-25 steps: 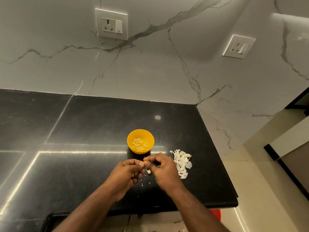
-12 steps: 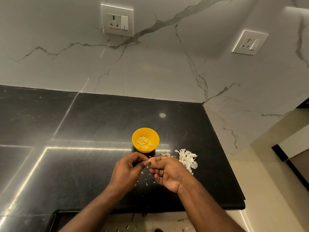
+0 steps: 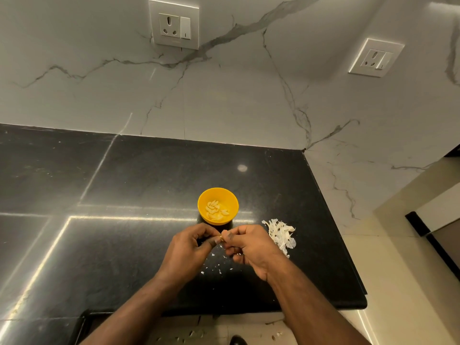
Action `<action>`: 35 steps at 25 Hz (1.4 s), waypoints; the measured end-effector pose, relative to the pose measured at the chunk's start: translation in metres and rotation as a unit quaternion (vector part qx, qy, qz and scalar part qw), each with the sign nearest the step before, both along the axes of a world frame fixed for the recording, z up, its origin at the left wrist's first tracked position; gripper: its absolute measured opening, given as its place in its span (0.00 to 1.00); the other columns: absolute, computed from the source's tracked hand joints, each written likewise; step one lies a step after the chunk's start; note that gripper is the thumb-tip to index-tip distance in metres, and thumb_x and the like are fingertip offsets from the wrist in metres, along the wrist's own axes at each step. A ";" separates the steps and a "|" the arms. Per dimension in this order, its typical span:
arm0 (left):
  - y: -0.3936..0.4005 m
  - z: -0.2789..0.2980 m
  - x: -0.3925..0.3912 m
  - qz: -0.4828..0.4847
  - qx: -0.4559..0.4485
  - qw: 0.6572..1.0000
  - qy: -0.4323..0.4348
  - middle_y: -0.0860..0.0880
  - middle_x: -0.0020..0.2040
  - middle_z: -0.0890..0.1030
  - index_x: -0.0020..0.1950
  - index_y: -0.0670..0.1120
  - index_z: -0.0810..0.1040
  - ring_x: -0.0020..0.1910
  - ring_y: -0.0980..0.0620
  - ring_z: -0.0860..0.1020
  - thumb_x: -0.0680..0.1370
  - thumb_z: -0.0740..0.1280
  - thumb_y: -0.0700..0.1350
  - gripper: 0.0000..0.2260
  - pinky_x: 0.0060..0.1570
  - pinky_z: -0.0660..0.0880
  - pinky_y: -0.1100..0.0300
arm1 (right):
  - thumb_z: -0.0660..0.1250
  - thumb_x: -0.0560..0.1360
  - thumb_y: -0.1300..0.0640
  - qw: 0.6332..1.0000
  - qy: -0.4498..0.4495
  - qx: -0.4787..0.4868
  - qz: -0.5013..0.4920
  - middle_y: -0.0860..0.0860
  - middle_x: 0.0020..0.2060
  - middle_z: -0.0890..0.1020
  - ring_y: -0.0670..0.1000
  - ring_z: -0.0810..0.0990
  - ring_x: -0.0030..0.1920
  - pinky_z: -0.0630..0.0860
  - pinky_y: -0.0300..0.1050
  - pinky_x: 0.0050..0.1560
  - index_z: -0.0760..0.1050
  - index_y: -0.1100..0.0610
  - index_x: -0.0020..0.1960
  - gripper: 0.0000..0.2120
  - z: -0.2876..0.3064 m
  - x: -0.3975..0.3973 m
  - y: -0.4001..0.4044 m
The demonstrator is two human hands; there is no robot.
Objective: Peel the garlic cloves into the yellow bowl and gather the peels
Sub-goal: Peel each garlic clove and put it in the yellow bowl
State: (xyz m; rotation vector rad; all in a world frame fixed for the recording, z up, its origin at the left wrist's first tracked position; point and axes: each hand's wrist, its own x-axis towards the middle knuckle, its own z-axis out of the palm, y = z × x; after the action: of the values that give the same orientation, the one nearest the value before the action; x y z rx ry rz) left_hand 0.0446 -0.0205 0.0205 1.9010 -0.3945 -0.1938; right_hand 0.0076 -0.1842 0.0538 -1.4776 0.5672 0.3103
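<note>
In the lower middle of the frame we see the left hand [image 3: 185, 252] and the right hand [image 3: 251, 247] held together over the black counter [image 3: 124, 185]. Both have the fingers curled, and their fingertips meet on a small clove [image 3: 221, 239], which is pinched between them; most of it is hidden, so we cannot tell how much skin is on it. Just above the hands, near the centre of the frame, the yellow bowl [image 3: 230, 199] stands on the counter with pale peeled cloves [image 3: 215, 210] inside. To the right of the right hand, just beside it, lies a heap of white peels [image 3: 281, 234]. Small flakes [image 3: 219, 270] are scattered on the counter below the hands, between the two wrists. On the marble wall [image 3: 249, 95] there is one socket [image 3: 174, 27] at the top centre and a second socket [image 3: 375, 57] at the upper right. We can read no brand or writing on the sockets or on the bowl
</note>
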 end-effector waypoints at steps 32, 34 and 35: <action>-0.001 -0.002 -0.002 -0.003 -0.168 0.947 0.275 0.45 0.37 0.81 0.48 0.39 0.84 0.35 0.52 0.75 0.78 0.70 0.37 0.03 0.36 0.70 0.59 | 0.68 0.75 0.72 0.987 -0.045 0.120 -0.092 0.56 0.38 0.82 0.49 0.81 0.35 0.77 0.40 0.38 0.78 0.63 0.51 0.08 -0.010 -0.004 0.002; -0.001 -0.002 -0.002 0.005 -0.177 0.940 0.290 0.43 0.37 0.81 0.49 0.38 0.83 0.35 0.51 0.74 0.78 0.69 0.37 0.04 0.37 0.70 0.58 | 0.68 0.75 0.72 0.986 -0.046 0.131 -0.094 0.56 0.39 0.82 0.50 0.82 0.36 0.77 0.40 0.38 0.78 0.62 0.51 0.08 -0.011 -0.005 0.002; -0.001 -0.002 -0.001 0.011 -0.181 0.935 0.305 0.43 0.38 0.81 0.49 0.38 0.83 0.34 0.52 0.74 0.78 0.69 0.36 0.04 0.36 0.69 0.58 | 0.69 0.75 0.72 0.987 -0.056 0.120 -0.094 0.56 0.39 0.82 0.50 0.82 0.36 0.77 0.41 0.38 0.78 0.62 0.50 0.08 -0.011 -0.005 0.003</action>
State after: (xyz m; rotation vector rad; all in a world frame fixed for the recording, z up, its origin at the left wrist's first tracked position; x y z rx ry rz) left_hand 0.0432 -0.0219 0.0189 1.3897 0.0180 -0.6328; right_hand 0.0024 -0.1808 0.0424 -1.1921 0.5535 0.1401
